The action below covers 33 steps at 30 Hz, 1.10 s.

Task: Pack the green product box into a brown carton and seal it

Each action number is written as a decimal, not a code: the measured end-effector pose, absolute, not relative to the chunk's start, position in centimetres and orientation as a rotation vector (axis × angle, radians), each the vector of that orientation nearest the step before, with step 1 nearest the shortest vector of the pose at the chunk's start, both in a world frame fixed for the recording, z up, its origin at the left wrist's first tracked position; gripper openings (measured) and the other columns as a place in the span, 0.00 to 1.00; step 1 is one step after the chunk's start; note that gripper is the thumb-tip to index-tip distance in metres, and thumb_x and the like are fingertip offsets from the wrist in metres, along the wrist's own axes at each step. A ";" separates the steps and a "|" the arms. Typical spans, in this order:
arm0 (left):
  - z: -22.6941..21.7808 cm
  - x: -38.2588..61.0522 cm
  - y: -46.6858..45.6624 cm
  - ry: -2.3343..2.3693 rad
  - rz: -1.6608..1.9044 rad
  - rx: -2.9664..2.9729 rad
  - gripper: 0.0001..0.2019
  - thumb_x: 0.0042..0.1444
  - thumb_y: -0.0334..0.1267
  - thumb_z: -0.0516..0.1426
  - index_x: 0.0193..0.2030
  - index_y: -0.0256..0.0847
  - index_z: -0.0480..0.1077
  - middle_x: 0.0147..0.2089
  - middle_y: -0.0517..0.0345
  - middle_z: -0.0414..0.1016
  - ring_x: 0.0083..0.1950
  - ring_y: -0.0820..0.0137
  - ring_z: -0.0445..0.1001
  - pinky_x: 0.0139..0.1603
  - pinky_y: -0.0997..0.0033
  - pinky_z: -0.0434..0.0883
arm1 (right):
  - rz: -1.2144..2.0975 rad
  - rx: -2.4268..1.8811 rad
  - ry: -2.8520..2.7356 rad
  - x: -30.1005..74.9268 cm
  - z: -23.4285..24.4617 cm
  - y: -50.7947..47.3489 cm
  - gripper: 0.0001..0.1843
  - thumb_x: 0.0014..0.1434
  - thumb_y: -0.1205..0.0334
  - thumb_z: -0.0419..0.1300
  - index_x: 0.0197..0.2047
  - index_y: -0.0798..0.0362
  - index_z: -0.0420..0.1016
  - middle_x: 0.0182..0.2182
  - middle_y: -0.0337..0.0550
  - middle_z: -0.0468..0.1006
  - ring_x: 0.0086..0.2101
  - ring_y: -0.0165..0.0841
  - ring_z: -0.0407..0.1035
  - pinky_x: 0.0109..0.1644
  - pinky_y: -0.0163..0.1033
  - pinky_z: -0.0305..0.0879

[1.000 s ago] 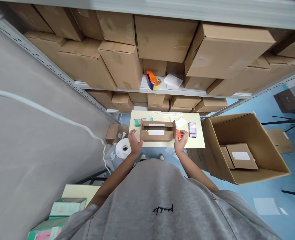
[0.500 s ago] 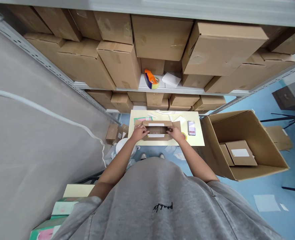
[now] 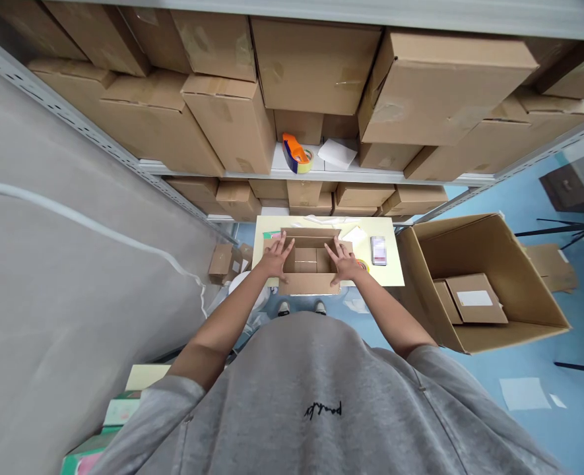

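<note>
A small cardboard box (image 3: 310,260) stands on the pale yellow table (image 3: 390,274) with its flaps spread open. My left hand (image 3: 274,258) lies flat on the box's left flap with its fingers spread. On the right flap my right hand (image 3: 344,262) rests the same way, fingers apart. Neither hand holds anything. Inside the box I see only its brown bottom.
A phone (image 3: 379,250) lies on the table to the right, beside white paper (image 3: 355,235). A large open carton (image 3: 484,284) with smaller boxes stands on the blue floor at right. Shelves of cartons rise behind, with a tape dispenser (image 3: 295,152). A white roll sits below left.
The box's top flaps, folded in and bearing white labels before, now lie spread open. Both hands moved from the box's sides onto the flaps and flattened out.
</note>
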<state>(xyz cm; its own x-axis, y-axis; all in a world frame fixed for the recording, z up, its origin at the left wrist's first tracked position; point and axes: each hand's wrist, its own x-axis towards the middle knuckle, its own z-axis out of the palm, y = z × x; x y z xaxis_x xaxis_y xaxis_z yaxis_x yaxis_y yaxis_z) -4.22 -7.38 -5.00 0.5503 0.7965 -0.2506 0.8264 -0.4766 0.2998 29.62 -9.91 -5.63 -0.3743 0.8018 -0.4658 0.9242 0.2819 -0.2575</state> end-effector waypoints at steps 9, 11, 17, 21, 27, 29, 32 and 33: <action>-5.8 -3.7 -3.3 1.372 -0.158 2.404 0.82 0.29 0.69 0.71 0.81 0.36 0.29 0.81 0.31 0.36 0.80 0.36 0.38 0.76 0.38 0.38 | -0.465 1.480 2.304 28.9 -6.5 -7.1 0.89 0.32 0.31 0.77 0.79 0.46 0.20 0.75 0.54 0.10 0.73 0.69 0.20 0.72 0.72 0.31; -6.5 -3.5 -3.4 1.338 -0.220 2.407 0.82 0.28 0.70 0.70 0.81 0.34 0.29 0.81 0.28 0.35 0.81 0.35 0.32 0.76 0.37 0.31 | -0.450 1.444 2.321 28.9 -6.8 -6.9 0.90 0.31 0.31 0.77 0.79 0.49 0.20 0.76 0.57 0.13 0.73 0.66 0.15 0.73 0.70 0.23; -8.0 -3.4 -4.4 1.263 -0.286 2.368 0.86 0.20 0.71 0.71 0.81 0.38 0.29 0.81 0.26 0.23 0.79 0.27 0.26 0.74 0.33 0.34 | -0.527 1.402 2.315 29.1 -6.5 -6.4 0.90 0.32 0.31 0.77 0.79 0.48 0.20 0.76 0.61 0.16 0.73 0.66 0.13 0.72 0.70 0.23; -9.0 -4.1 -4.4 1.235 -0.089 2.352 0.80 0.26 0.71 0.71 0.81 0.38 0.37 0.80 0.27 0.37 0.79 0.29 0.38 0.75 0.35 0.37 | -0.525 1.417 2.396 29.4 -6.2 -6.3 0.85 0.36 0.34 0.76 0.80 0.48 0.24 0.78 0.64 0.27 0.74 0.67 0.23 0.71 0.70 0.28; -12.0 -2.8 -4.9 1.572 0.586 1.951 0.34 0.66 0.55 0.54 0.73 0.37 0.59 0.69 0.38 0.63 0.72 0.54 0.62 0.73 0.52 0.59 | -0.514 1.436 2.446 29.7 -6.5 -6.6 0.84 0.36 0.40 0.78 0.80 0.51 0.26 0.78 0.64 0.32 0.75 0.63 0.25 0.73 0.68 0.22; -12.8 -2.0 -5.0 1.640 0.702 1.791 0.24 0.70 0.48 0.50 0.68 0.39 0.63 0.65 0.42 0.67 0.68 0.59 0.67 0.70 0.55 0.63 | -0.506 1.440 2.455 29.7 -6.6 -7.0 0.83 0.37 0.41 0.77 0.80 0.52 0.26 0.78 0.63 0.28 0.75 0.61 0.21 0.73 0.67 0.20; -13.6 -1.7 -4.8 1.603 0.749 1.704 0.20 0.71 0.46 0.48 0.65 0.42 0.64 0.62 0.46 0.71 0.66 0.62 0.69 0.69 0.58 0.65 | -0.469 1.477 2.474 29.4 -6.5 -7.6 0.81 0.40 0.43 0.77 0.80 0.52 0.27 0.78 0.59 0.21 0.74 0.59 0.17 0.73 0.67 0.18; -13.7 -1.7 -4.6 1.576 0.752 1.702 0.20 0.72 0.46 0.47 0.64 0.42 0.64 0.62 0.46 0.71 0.66 0.63 0.69 0.69 0.59 0.65 | -0.459 1.500 2.475 29.2 -6.5 -7.9 0.80 0.40 0.44 0.77 0.80 0.51 0.27 0.77 0.58 0.20 0.74 0.58 0.16 0.74 0.66 0.18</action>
<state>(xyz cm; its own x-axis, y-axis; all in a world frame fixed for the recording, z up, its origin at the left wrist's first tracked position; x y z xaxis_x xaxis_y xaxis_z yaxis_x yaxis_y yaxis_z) -1.73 -4.61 -13.72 0.0956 0.9947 -0.0383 0.5957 -0.0263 0.8028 29.18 -7.92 -6.47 -0.4598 0.8222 -0.3356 0.8878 0.4336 -0.1541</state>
